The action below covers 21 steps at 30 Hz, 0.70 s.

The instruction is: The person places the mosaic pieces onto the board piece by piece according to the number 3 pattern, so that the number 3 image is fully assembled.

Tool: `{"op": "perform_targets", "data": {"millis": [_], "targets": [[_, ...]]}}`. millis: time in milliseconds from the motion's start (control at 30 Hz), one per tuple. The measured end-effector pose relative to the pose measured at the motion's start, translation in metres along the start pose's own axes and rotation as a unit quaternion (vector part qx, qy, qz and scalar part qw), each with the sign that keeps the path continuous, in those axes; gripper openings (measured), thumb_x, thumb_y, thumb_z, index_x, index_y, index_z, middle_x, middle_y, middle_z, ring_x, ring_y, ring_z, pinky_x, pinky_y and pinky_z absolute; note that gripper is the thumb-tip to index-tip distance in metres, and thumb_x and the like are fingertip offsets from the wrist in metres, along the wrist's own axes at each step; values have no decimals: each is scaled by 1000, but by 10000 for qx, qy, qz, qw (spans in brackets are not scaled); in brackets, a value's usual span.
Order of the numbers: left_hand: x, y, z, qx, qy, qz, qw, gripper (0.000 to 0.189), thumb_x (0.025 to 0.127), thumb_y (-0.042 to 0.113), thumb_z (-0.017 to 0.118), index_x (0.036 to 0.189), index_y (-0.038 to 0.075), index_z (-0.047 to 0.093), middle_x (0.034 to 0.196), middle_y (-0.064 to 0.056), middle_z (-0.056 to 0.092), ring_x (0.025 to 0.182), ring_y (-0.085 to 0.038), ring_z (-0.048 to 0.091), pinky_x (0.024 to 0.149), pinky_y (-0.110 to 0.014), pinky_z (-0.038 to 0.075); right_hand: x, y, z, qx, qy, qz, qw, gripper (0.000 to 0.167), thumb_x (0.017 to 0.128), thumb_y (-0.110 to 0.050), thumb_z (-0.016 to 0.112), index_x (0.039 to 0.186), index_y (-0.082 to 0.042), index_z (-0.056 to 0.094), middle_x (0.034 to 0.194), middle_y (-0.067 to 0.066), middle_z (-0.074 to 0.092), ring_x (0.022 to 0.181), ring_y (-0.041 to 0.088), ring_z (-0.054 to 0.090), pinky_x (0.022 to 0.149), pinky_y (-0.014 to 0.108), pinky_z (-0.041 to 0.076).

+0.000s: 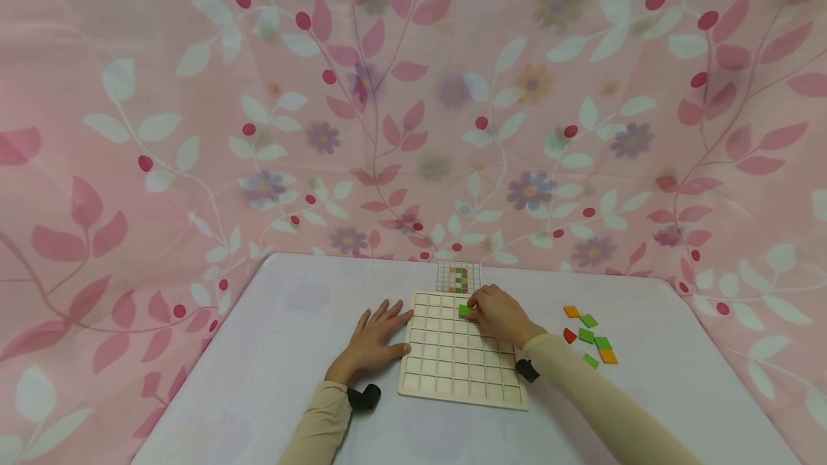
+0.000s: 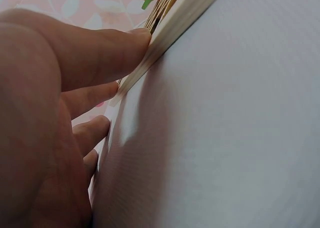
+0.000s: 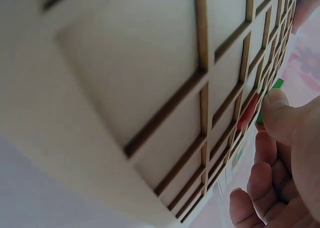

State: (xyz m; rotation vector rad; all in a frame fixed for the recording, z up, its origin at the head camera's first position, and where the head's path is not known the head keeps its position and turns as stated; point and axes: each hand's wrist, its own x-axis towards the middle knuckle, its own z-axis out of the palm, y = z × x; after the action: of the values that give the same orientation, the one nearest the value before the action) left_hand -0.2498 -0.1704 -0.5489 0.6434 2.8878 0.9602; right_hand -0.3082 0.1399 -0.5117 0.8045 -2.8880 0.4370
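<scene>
A pale wooden grid board (image 1: 446,368) lies on the table. My right hand (image 1: 500,314) is over its far right part, pinching a green tile (image 1: 464,311) between thumb and fingers. In the right wrist view that green tile (image 3: 278,83) is tilted against the grid, and a red piece (image 3: 247,113) sits in a cell beside it; the hand hides this piece in the head view. My left hand (image 1: 375,341) is spread at the board's left edge. Its thumb (image 2: 107,55) touches the board's side in the left wrist view.
Right of the board lie loose pieces: orange tiles (image 1: 571,312), several green tiles (image 1: 586,336) and a red rounded piece (image 1: 569,336). Behind the board a gridded card (image 1: 443,277) shows a coloured pattern. A flowered pink cloth (image 1: 400,128) hangs behind the white table (image 1: 278,350).
</scene>
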Motion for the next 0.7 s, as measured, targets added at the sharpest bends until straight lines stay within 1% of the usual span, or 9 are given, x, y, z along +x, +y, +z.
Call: {"op": "perform_targets", "data": {"millis": [167,333,467,600,700], "targets": [[0,0,0,23,-18,-29,10000,68,97,33,72,159,15,51,173,-13,35,164,-40,18,128,-71,8,1,-2,3,117,-124,50,9998,22,94,-29,82,103,-10,76,100,0,70,93,14,59,88,38,58],[0,0,0,51,-16,-51,10000,68,96,32,72,159,15,51,172,-13,35,164,-40,19,128,-71,8,1,-5,3,105,-44,-66,9999,20,94,-28,82,103,-10,76,95,-1,69,89,13,57,83,36,57],[1,0,0,89,-4,-67,9999,68,96,31,72,159,15,52,172,-13,36,164,-40,20,128,-71,8,1,-7,0,145,63,-172,9997,18,94,-25,83,101,-9,78,88,-3,66,83,12,54,76,34,54],[1,0,0,103,17,-49,9999,68,96,31,73,158,14,52,172,-14,37,164,-41,20,128,-72,9,2,-7,-1,386,76,-124,9991,14,92,-21,84,98,-9,80,81,-6,62,79,11,50,71,29,48],[1,1,1,89,21,-36,10000,68,96,32,73,158,14,52,171,-15,37,164,-41,20,127,-72,9,3,-6,-1,636,44,-90,9979,11,91,-18,84,97,-9,82,79,-7,64,77,10,49,69,27,45]]}}
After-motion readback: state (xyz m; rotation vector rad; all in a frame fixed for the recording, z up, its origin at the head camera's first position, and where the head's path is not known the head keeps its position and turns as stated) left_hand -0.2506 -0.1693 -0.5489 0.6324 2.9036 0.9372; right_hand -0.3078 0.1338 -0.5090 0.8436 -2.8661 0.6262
